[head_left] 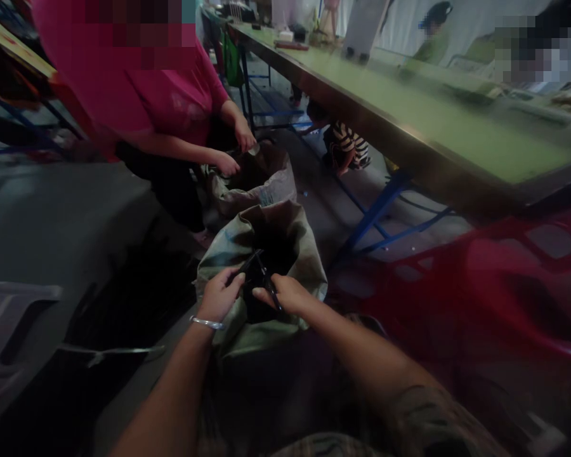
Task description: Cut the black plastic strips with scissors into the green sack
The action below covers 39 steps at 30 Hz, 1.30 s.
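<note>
Head view: the left hand [219, 293] and right hand [285, 293] clench dark slender pieces [259, 270] at the mouth of an olive sack [295, 254]. A second sack [252, 190] sits at twelve o'clock, near a co-worker's hand [227, 164].

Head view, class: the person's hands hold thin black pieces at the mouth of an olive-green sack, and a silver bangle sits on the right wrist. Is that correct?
No: the head view shows the silver bangle on the left wrist, not the right. The rest stands: the left hand and right hand hold thin black pieces at the mouth of the olive-green sack.
</note>
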{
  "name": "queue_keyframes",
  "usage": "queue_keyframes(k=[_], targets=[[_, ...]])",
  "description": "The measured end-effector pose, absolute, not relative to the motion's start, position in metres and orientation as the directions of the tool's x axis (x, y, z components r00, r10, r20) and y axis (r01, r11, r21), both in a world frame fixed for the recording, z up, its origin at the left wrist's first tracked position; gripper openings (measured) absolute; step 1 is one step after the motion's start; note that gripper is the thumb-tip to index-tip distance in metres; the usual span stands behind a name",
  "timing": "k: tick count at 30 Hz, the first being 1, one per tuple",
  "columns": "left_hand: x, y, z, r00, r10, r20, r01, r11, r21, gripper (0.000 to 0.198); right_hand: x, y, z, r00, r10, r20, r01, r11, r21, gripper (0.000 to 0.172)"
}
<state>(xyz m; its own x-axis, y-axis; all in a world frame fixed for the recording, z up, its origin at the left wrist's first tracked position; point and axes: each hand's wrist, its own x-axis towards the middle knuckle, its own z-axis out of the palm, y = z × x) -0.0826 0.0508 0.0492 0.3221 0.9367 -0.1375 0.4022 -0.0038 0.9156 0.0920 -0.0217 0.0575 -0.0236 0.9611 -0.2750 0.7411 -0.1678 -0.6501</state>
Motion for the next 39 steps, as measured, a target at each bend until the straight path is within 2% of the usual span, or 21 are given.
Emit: queue_keyframes(k=[3, 6, 12, 23, 39], targets=[[-0.082, 0.051, 0.050, 0.298, 0.945, -0.135, 0.377, 0.013, 0.926, 0.051, 0.093, -0.023, 0.059, -0.014, 0.962, -0.274, 0.740, -0.174, -0.649, 0.063], [-0.082, 0.052, 0.048, 0.274, 0.958, -0.085, 0.413, -0.038, 0.910, 0.053, 0.093, -0.024, 0.059, -0.001, 0.962, -0.272, 0.757, -0.177, -0.629, 0.061], [-0.086, 0.053, 0.046, 0.295, 0.954, -0.059, 0.531, -0.113, 0.840, 0.045, 0.093, -0.024, 0.056, 0.001, 0.956, -0.292, 0.785, -0.182, -0.592, 0.057], [-0.086, 0.053, 0.045, 0.283, 0.959, -0.029, 0.602, -0.154, 0.783, 0.042, 0.091, -0.023, 0.050, 0.004, 0.966, -0.259, 0.792, -0.162, -0.589, 0.052], [-0.085, 0.051, 0.049, 0.281, 0.960, 0.008, 0.602, -0.183, 0.778, 0.043, 0.089, -0.024, 0.059, 0.013, 0.958, -0.285, 0.805, -0.179, -0.566, 0.055]])
